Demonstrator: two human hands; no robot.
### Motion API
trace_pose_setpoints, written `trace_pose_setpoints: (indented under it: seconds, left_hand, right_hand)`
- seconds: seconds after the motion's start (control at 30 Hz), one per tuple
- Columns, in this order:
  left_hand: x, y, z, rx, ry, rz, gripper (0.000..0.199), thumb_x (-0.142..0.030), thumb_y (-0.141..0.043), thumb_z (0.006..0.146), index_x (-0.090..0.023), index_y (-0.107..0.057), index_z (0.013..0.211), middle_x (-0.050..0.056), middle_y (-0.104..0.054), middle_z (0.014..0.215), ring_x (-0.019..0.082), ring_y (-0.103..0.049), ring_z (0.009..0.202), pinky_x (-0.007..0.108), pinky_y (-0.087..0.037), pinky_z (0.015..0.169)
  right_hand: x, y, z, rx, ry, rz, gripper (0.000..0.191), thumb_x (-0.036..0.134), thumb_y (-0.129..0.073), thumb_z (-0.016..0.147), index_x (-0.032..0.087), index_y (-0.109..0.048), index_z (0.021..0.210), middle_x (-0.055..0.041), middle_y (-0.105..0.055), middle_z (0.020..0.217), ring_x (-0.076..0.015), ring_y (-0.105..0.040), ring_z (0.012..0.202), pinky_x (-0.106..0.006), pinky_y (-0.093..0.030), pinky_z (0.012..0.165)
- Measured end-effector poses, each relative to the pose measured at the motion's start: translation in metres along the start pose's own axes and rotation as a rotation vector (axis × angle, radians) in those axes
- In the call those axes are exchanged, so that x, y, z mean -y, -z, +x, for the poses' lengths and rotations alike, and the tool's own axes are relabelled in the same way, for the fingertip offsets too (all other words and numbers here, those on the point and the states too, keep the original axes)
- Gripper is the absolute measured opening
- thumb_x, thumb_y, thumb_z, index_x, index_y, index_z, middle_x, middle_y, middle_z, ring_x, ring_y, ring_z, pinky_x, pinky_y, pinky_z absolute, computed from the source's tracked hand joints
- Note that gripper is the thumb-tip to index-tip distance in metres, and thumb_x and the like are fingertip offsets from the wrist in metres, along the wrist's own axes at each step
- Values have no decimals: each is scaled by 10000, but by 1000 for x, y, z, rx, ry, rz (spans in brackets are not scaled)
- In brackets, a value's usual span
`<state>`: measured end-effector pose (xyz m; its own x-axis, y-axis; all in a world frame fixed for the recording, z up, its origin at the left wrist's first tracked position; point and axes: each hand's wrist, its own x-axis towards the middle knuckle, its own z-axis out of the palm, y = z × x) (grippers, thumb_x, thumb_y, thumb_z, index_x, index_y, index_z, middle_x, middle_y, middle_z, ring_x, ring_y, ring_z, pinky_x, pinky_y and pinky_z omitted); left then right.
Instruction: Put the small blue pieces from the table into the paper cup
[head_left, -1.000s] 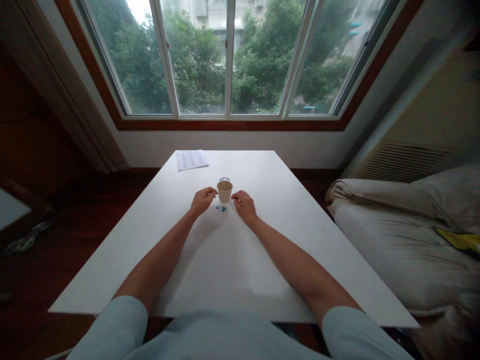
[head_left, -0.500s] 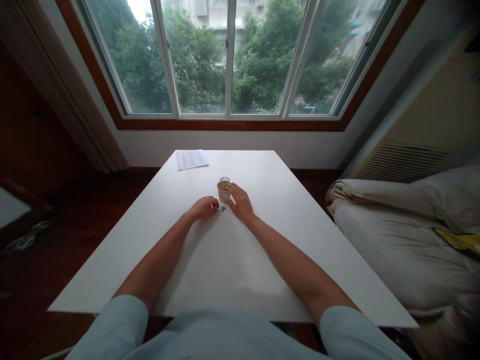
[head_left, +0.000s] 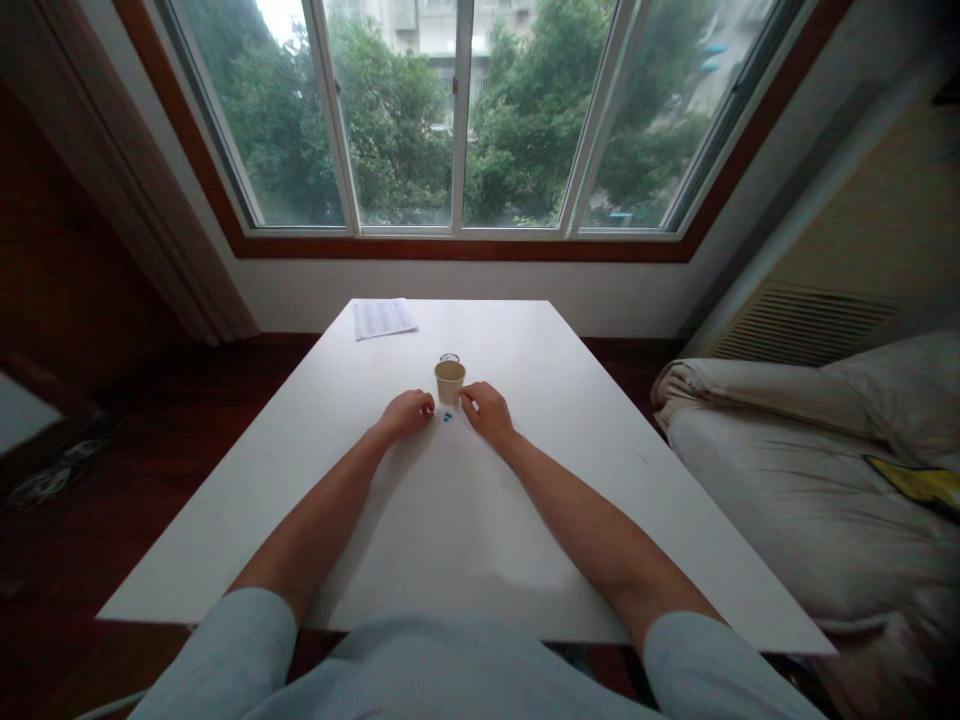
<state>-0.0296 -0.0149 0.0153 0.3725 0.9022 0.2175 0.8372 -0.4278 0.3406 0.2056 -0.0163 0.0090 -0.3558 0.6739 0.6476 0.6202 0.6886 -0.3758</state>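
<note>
A beige paper cup (head_left: 450, 385) stands upright on the white table, its open mouth towards me. Close in front of it lie a few tiny blue pieces (head_left: 448, 416), too small to name. To the left of these, my left hand (head_left: 407, 413) rests on the table with curled fingers; whatever they may hold is hidden. My right hand (head_left: 487, 411) is just right of the cup, its fingers bent together near the cup's lower side. I cannot tell whether they touch the cup or hold something small.
Right behind the cup lies a small dark ring-like thing (head_left: 449, 357). Printed paper sheets (head_left: 385, 319) lie at the far left of the white table (head_left: 450, 540). A cushioned seat (head_left: 795, 480) stands along the right side, and the window wall is beyond the table.
My right hand has drawn back from the cup's rim, down to its right side, and its fingers have curled in. The blue piece seen at its fingertips no longer shows. My left hand has barely moved.
</note>
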Motion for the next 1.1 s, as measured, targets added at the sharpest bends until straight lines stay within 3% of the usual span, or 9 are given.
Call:
trace_pose_setpoints:
  seconds: [0.1,0.2,0.43,0.57,0.7,0.83,1.0,1.1]
  left_hand:
    - [1,0,0,4,10,9,175,-151,-619,797,-221,-724,918,44,-680,920,184,-613,833,282,-465,746]
    - [0,-1,-2,-7,5,8,185,-161,-614,806,-222,-729,938,46,-674,925,186,-614,854,285,-471,759]
    - [-2,-3,-3,-23,0,3,184,-172,-584,836,-220,-741,918,54,-664,936,180,-605,865,286,-469,785]
    - [-2,-5,-2,-51,3,2,163,-163,-581,832,-209,-729,884,57,-673,926,184,-602,876,290,-466,793]
    - [-3,-6,-4,-121,38,-56,143,-151,-585,831,-210,-704,885,47,-693,904,185,-610,858,303,-471,796]
    - [-4,-9,-3,-236,116,-272,116,-225,-597,864,-220,-678,947,27,-703,871,166,-618,784,292,-470,741]
    - [-10,-15,12,-463,280,-792,167,-323,-636,821,-199,-579,917,-8,-638,773,124,-594,671,247,-461,635]
    - [-19,-13,22,-529,298,-1013,229,-352,-641,806,-208,-516,933,-43,-584,731,90,-537,574,222,-430,563]
  right_hand:
    - [-3,-6,-2,203,-6,-21,164,249,-556,968,217,-711,1009,-52,-683,915,-194,-602,883,-317,-475,821]
    - [-5,-11,-3,300,-34,-44,161,253,-636,921,233,-719,1058,-42,-681,948,-186,-598,906,-289,-460,804]
    - [-4,-13,-3,321,-27,-20,234,243,-680,897,248,-724,1127,-45,-674,1014,-186,-599,965,-285,-474,848]
    - [-4,-17,-4,328,64,6,197,207,-659,911,260,-742,1082,-48,-668,1051,-184,-598,1008,-288,-475,878]
    - [-7,-21,-5,305,50,-24,123,199,-674,900,242,-744,992,-46,-662,998,-187,-598,979,-298,-482,857]
    - [-7,-21,-5,282,16,-35,79,195,-693,883,226,-731,945,-49,-663,967,-189,-601,952,-303,-492,837]
    - [-2,-17,-5,228,26,-15,78,168,-688,858,221,-715,909,-59,-680,1002,-203,-599,976,-321,-490,854]
    - [0,-15,-4,182,5,7,62,178,-674,857,211,-689,908,-44,-676,934,-192,-595,899,-311,-476,815]
